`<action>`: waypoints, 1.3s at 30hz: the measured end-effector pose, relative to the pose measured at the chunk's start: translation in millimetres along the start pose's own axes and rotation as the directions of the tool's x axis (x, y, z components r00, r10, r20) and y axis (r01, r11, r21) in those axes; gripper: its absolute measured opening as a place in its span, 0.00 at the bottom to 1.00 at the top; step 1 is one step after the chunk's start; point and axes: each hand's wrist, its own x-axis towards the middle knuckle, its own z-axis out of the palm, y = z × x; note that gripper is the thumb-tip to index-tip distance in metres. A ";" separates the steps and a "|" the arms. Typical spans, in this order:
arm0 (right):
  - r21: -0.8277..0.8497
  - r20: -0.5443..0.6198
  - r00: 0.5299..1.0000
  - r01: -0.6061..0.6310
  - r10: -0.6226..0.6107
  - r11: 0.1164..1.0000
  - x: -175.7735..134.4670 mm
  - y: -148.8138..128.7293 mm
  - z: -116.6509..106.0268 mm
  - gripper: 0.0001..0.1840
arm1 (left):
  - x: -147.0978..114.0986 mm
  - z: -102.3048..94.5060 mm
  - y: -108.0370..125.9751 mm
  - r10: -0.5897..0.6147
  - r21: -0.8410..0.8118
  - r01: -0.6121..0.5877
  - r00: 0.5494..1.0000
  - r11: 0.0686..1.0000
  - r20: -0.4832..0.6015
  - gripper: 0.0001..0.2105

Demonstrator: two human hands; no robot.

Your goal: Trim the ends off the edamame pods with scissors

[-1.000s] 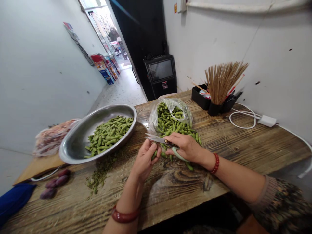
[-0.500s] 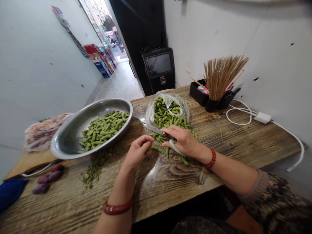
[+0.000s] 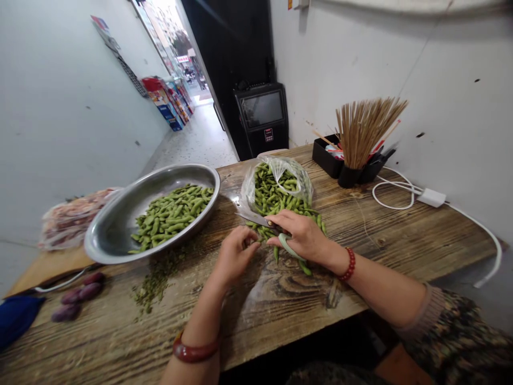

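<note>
In my right hand (image 3: 300, 232) is a pair of scissors (image 3: 256, 218) with pale green handles, its blades pointing left over the green soybean pods. My left hand (image 3: 236, 256) is just left of the scissors, thumb and fingers pinched together low over the table. What they pinch, if anything, is hidden. Behind my hands, a clear plastic bag (image 3: 248, 187) lies open with soybean pods (image 3: 276, 187) spilling toward me. A few loose pods (image 3: 305, 267) lie under and beside my right hand. To the left, a large steel basin (image 3: 116, 224) holds a heap of pods (image 3: 172, 214).
Small green trimmings (image 3: 150, 291) lie below the basin on the wooden table (image 3: 280, 326). Several purple-red fruits (image 3: 90, 290), a blue cloth (image 3: 20, 318) and bagged meat (image 3: 76, 219) are at left. Skewers (image 3: 364, 133), a black box (image 3: 326, 158) and a white cable (image 3: 481, 224) are at right.
My left hand has moved slightly right, its fingertips now covering the spot where a loose pod lay. My right hand keeps the scissors in nearly the same place.
</note>
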 end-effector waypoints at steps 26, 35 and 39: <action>0.061 0.124 0.990 0.057 -0.064 0.997 0.3 -2.8 0.6 0.29 | -5.6 -11.5 29.3 -0.187 -0.522 0.126 0.980 0.843 -0.067 0.06; 0.036 0.153 0.987 0.036 -0.041 0.999 0.9 -2.5 -2.6 0.25 | -4.3 -10.9 23.9 -0.199 -0.509 0.124 0.975 0.852 -0.095 0.05; 0.032 0.131 0.991 0.016 -0.020 0.999 0.5 -3.1 -4.0 0.23 | -3.1 -11.4 20.9 -0.176 -0.494 0.085 0.974 0.865 -0.140 0.04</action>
